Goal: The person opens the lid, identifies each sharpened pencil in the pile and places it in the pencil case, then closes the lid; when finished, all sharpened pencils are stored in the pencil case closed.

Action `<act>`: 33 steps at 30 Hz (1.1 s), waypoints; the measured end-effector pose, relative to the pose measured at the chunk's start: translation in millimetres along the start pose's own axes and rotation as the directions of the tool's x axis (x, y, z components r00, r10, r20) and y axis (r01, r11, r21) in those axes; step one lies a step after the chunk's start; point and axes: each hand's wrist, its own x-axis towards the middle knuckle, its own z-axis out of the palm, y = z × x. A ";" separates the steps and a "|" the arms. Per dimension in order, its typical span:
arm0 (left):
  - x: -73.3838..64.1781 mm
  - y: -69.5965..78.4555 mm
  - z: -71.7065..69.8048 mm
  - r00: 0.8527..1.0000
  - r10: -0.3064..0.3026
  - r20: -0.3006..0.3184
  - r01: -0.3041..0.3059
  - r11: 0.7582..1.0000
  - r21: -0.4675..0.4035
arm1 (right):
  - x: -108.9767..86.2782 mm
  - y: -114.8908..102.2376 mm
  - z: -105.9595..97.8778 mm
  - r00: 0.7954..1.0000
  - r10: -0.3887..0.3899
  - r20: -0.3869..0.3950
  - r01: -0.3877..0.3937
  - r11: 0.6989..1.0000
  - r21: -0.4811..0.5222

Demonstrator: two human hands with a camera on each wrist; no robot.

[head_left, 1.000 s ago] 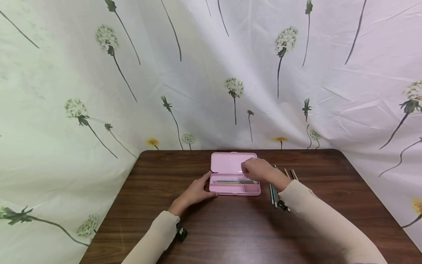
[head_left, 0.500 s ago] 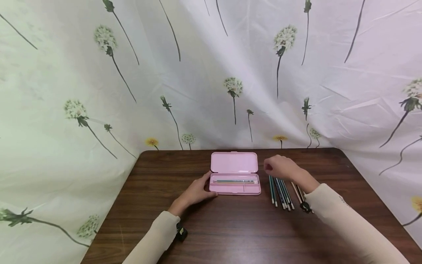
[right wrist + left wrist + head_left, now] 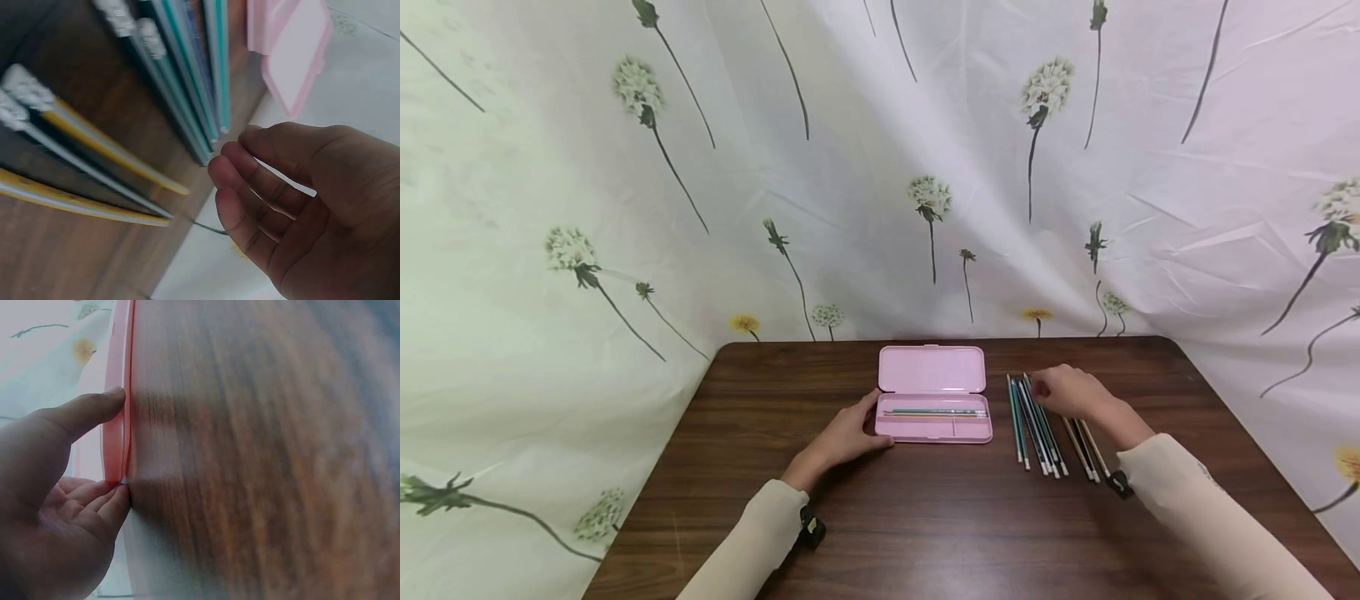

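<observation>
My left hand [image 3: 844, 433] holds the left end of an open pink pencil case [image 3: 917, 432], thumb at its front side and fingers at the back corner. In the left wrist view the thumb and fingertips press the pink edge [image 3: 114, 447] of the case. A few pencils [image 3: 936, 412] lie lengthwise in its rear compartment. My right hand [image 3: 1070, 392], fingers loosely bent and holding nothing, hovers over the far ends of the loose pencils. Several teal and dark pencils [image 3: 181, 75] lie side by side near its fingertips. Yellow and black pencils [image 3: 112, 147] lie apart from them.
The case's lid [image 3: 932, 369] is tipped back toward the far edge of the brown wooden table [image 3: 925, 533]. A white curtain with dandelion prints [image 3: 865, 208] hangs behind the table. Each wrist wears a small black device [image 3: 812, 530].
My right hand has moved right from above the pencil case to the loose pencils, uncovering the case's right side. The left hand stays at the case.
</observation>
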 end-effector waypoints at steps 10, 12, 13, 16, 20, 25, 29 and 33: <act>2.3 -3.0 2.2 0.999 -0.049 0.005 0.049 0.998 -0.036 | -2.5 17.7 22.1 0.999 0.049 0.016 -0.049 0.999 0.019; 1.8 -2.3 1.7 0.999 -0.047 0.003 0.047 0.998 -0.039 | -2.7 20.4 24.6 0.998 0.061 0.009 -0.061 0.998 0.002; 1.5 -2.0 1.4 0.999 -0.046 0.002 0.046 0.998 -0.041 | -2.9 21.3 25.5 0.998 0.070 0.006 -0.070 0.998 -0.004; 1.1 -1.6 1.0 0.999 -0.043 0.002 0.043 0.998 -0.046 | -3.9 22.7 27.0 0.997 0.072 0.007 -0.072 0.997 -0.022; 1.5 -1.9 1.0 0.999 -0.045 0.006 0.046 0.998 -0.049 | -5.0 19.9 26.2 0.995 0.103 0.016 -0.103 0.995 0.011; 1.6 -1.7 0.9 0.999 -0.050 0.011 0.050 0.997 -0.057 | -3.9 16.6 27.5 0.987 0.157 0.033 -0.159 0.987 0.039; 1.6 -1.4 1.0 0.999 -0.052 0.015 0.053 0.997 -0.056 | -2.3 15.7 30.0 0.981 0.189 0.043 -0.190 0.981 0.040; 1.7 -1.6 1.1 0.999 -0.051 0.015 0.051 0.997 -0.057 | -0.6 14.8 31.4 0.977 0.210 0.040 -0.212 0.976 0.044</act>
